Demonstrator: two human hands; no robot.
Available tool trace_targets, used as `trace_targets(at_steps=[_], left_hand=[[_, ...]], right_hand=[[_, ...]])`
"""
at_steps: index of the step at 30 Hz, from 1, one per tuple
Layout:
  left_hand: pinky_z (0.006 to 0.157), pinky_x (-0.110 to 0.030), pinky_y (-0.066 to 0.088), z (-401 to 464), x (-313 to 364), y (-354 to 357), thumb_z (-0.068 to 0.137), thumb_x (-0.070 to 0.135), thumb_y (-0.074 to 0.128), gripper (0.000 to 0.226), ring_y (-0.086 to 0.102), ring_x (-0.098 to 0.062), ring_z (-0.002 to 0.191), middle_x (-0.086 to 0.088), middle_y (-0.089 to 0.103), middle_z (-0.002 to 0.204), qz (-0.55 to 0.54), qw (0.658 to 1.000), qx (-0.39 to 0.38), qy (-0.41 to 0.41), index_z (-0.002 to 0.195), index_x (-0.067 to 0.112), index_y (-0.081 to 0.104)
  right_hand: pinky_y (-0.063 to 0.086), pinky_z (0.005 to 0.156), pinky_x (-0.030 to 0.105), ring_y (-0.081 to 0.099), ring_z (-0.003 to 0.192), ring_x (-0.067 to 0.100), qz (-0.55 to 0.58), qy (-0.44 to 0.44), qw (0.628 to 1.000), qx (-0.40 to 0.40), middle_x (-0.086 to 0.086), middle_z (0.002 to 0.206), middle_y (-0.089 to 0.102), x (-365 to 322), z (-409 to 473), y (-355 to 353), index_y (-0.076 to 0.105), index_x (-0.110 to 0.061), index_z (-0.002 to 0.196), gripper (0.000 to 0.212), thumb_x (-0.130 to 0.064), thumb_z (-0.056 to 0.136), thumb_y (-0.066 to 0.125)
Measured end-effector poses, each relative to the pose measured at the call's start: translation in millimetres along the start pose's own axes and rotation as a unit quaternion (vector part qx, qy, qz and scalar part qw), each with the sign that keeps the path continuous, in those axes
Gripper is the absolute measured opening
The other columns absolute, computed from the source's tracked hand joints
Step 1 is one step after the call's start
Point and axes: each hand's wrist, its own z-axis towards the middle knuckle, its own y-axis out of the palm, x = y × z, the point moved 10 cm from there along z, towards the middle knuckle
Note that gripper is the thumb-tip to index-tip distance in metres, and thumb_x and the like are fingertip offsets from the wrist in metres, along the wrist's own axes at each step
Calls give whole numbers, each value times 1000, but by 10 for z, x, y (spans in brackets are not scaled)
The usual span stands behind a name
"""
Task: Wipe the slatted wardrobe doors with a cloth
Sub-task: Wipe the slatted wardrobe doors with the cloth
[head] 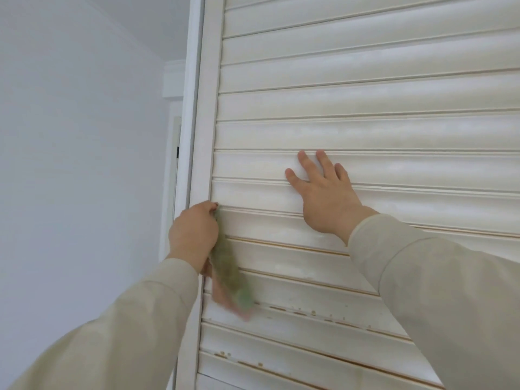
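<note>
1. A green cloth, with a pink side showing at its lower edge, is held against the left end of a white slatted wardrobe door. It hangs down from the fingers across several slats and is blurred.
2. The cloth is gripped by the left hand, whose fingers are curled round its top edge and pressed where the slats meet the door's upright frame.
3. The right hand is laid flat on the slats, up and to the right of the cloth. Its fingers are spread and straight, nothing is held, and the door seems to be steadied by it.
4. Pale long sleeves are worn on both arms.
5. Below the cloth-holding fingers, chipped paint and brownish specks are seen along several slat edges.
6. To wipe well, the cloth would best be drawn along each slat's length, one slat at a time, with the fingers pressed into the groove beneath each lip, where dirt likely gathers. Light pressure is advised over the chipped edges, so that no more paint is lifted.
7. Left of the frame, a plain white wall is seen.
</note>
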Motion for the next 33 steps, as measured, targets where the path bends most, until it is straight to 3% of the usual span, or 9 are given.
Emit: trace_targets(at_steps=[5,7,13,16,18,21,24,30,33], left_hand=[[92,-47,51,-225,440,249,98,25,40,43,63,-31,106,1,68,121,-12,993,-42,106,129,51,54],[93,-43,51,-317,589,277,102,31,39,38,63,-30,107,2,68,121,-17,987,-53,148,130,51,55],[94,-36,50,-124,195,122,101,27,42,35,61,-22,111,7,67,125,-101,993,-34,58,122,41,66],[95,-40,50,-307,562,212,98,37,40,33,63,-21,110,11,68,121,-91,989,-58,97,117,52,62],[94,-37,45,-515,973,253,96,48,33,34,65,-20,107,15,68,118,-17,987,-50,153,122,65,45],[81,-32,29,-850,1491,300,104,41,30,36,63,-23,108,7,68,120,27,978,-67,198,131,57,48],[92,-40,44,-860,1489,364,98,36,34,38,61,-27,112,7,67,120,-42,979,-81,181,124,57,51],[90,-35,49,-604,1065,292,95,19,42,41,61,-28,108,1,69,121,-72,991,-60,100,119,42,65],[96,-39,46,-766,1358,392,94,31,36,41,62,-25,109,7,68,122,-51,988,-79,121,119,56,54]], right_hand=[[0,120,56,-22,147,36,4,13,1000,-4,1,162,-23,-15,9,28,4,-35,156,79,-15,89,40],[1,120,56,-22,147,36,4,17,1000,0,0,162,-23,-14,13,40,4,-35,156,79,-16,89,41],[0,120,54,-22,147,34,9,10,1000,-10,-1,162,-24,24,-2,29,3,-37,155,80,-14,88,41],[1,120,54,-21,148,34,9,-4,1000,-27,0,161,-24,9,1,3,4,-37,156,82,-11,88,42],[2,120,52,-20,148,33,14,-16,999,-39,-1,162,-23,18,-11,-27,6,-38,156,81,-11,89,43],[4,120,47,-18,149,28,14,-45,998,-45,-3,163,-22,67,-66,-75,10,-39,155,75,-19,94,48],[5,120,40,-17,150,21,6,-76,996,-36,-5,164,-18,176,-128,-85,11,-35,157,74,-12,94,45],[-1,120,52,-15,151,23,-19,17,999,36,-2,164,-16,851,-386,-126,7,-32,157,85,-57,91,54],[-2,118,57,-18,150,26,-19,28,999,38,-1,164,-18,888,-387,-88,6,-33,157,87,-61,90,53]])
